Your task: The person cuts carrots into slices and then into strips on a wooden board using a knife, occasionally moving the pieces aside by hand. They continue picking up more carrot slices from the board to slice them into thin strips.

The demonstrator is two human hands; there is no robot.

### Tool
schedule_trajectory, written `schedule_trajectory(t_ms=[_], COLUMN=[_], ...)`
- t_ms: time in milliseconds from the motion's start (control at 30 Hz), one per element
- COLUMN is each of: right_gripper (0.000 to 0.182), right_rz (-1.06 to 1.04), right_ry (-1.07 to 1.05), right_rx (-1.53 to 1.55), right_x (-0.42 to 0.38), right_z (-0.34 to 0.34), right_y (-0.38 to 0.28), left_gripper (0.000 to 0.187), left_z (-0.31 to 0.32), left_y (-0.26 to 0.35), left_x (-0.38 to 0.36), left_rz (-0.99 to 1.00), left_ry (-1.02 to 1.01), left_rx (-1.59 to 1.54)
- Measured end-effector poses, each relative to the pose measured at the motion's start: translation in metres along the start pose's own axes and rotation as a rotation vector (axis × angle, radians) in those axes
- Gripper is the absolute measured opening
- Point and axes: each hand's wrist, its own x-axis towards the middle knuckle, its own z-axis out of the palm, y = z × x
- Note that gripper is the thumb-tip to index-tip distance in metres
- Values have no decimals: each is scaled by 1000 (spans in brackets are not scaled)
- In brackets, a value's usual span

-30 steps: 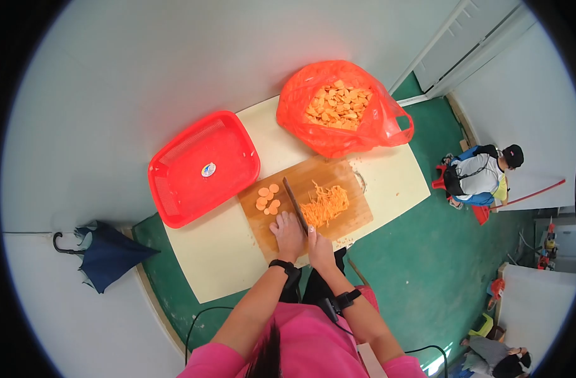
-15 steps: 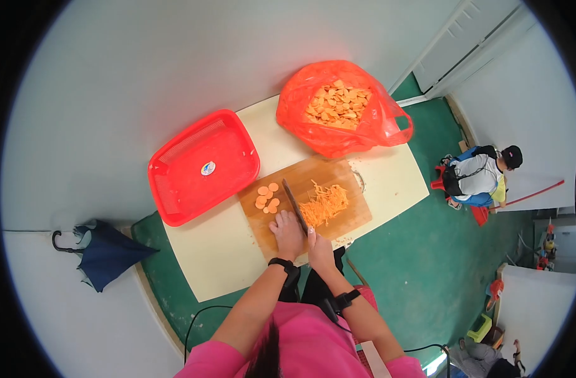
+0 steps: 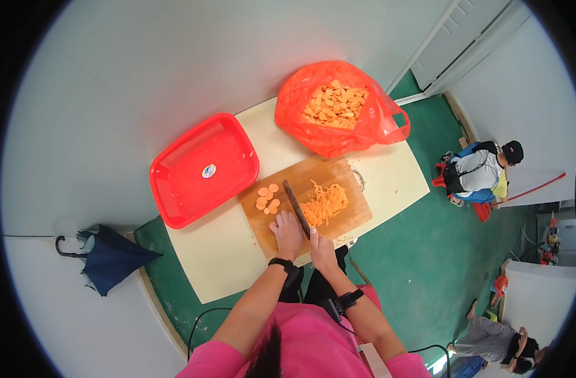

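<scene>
A wooden cutting board [image 3: 338, 234] lies on the table. My right hand [image 3: 323, 249] grips the handle of a kitchen knife [image 3: 295, 203], its dark blade standing edge-down across the board. Close against the blade's left side, my left hand [image 3: 287, 233] presses on the board with bent fingers; whatever lies under them is hidden. Beyond those fingertips sit several round orange slices [image 3: 268, 196], which look like carrot. To the right of the knife is a heap of thin orange shreds [image 3: 326, 201].
A red plastic basket [image 3: 203, 200] stands at the left. Behind the board, a red plastic bag [image 3: 300, 133] holds many orange slices [image 3: 336, 104]. A dark umbrella [image 3: 115, 259] leans by the wall. One person [image 3: 480, 170] sits at right; another [image 3: 492, 340] is at lower right.
Both hands and the knife stay in nearly the same place on the board. The person at lower right has come further into view. The view has shifted slightly.
</scene>
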Motion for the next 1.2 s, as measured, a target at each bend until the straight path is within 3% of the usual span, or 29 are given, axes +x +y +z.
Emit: schedule_trajectory(t_ms=[67, 267, 400, 667, 1200], right_gripper=[63, 63, 63, 62, 66], right_rz=[75, 34, 27, 42, 59], right_ry=[-61, 22, 20, -15, -31], right_rx=[-7, 34, 43, 35, 35], right_x=[0, 6, 10, 0, 4], right_z=[-3, 5, 3, -1, -1], right_y=[-6, -15, -15, -11, -11], left_gripper=[17, 30, 29, 20, 20], left_z=[2, -13, -6, -6, -8], left_y=[-1, 10, 2, 2, 1], left_x=[0, 0, -1, -3, -3], left_rz=[0, -39, 18, 8, 8], left_ry=[-10, -51, 21, -16, -63], left_rx=[12, -13, 21, -10, -14])
